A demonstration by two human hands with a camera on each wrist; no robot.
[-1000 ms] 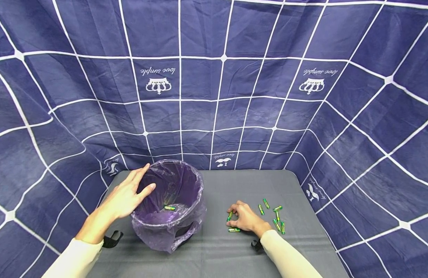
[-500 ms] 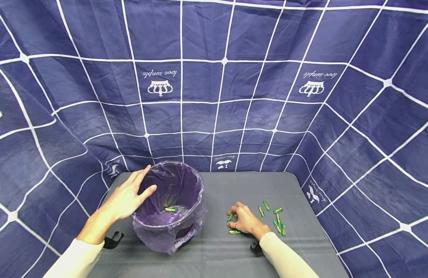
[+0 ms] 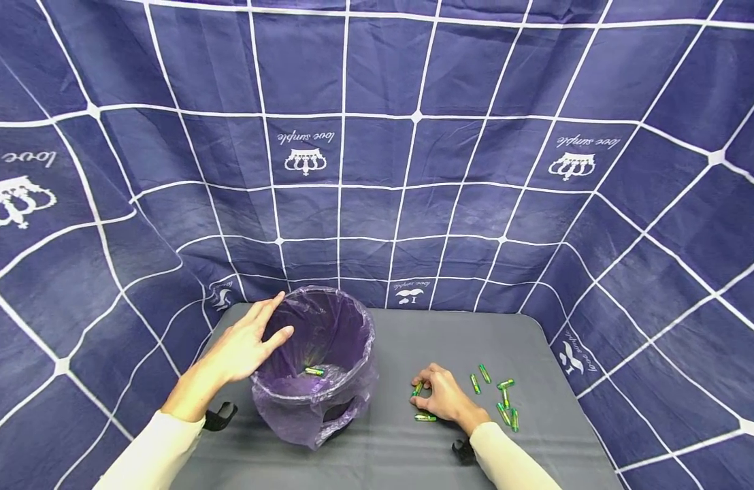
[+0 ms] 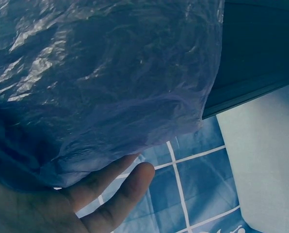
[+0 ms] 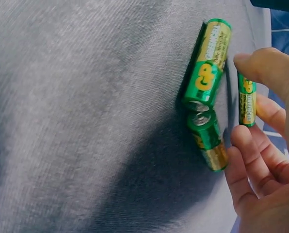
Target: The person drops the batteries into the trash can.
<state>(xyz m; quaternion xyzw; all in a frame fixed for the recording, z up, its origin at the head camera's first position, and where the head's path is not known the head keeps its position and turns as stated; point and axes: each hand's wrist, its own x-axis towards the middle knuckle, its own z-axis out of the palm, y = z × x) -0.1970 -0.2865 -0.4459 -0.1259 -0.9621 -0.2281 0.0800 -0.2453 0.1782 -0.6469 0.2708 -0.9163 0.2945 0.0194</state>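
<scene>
A round waste bin lined with a thin purple bag [image 3: 291, 425] stands left of the middle, its mouth tilted toward me. A green and yellow battery [image 3: 314, 371] lies at its bottom. My left hand [image 3: 245, 344] rests at the left rim with fingers extended, the thumb over the opening. In the left wrist view, the bag's loose skirt [image 4: 125, 97] hangs over the fingers. My right hand [image 3: 444, 395], low over the table, pinches a battery [image 5: 247, 99] end to end between thumb and fingertips. Two more batteries, one upper [image 5: 207, 63] and one lower [image 5: 210, 145], lie beside those fingers.
Several batteries [image 3: 505, 398] lie scattered on the grey table [image 3: 401, 340] to the right of my right hand. A blue cloth [image 3: 377, 150] with white grid lines stands around the table at the back and both sides. Black straps [image 3: 220, 416] show under the wrists.
The head view has swung slightly left, so everything appears further right. Both hands stay where they were relative to the bin and the batteries.
</scene>
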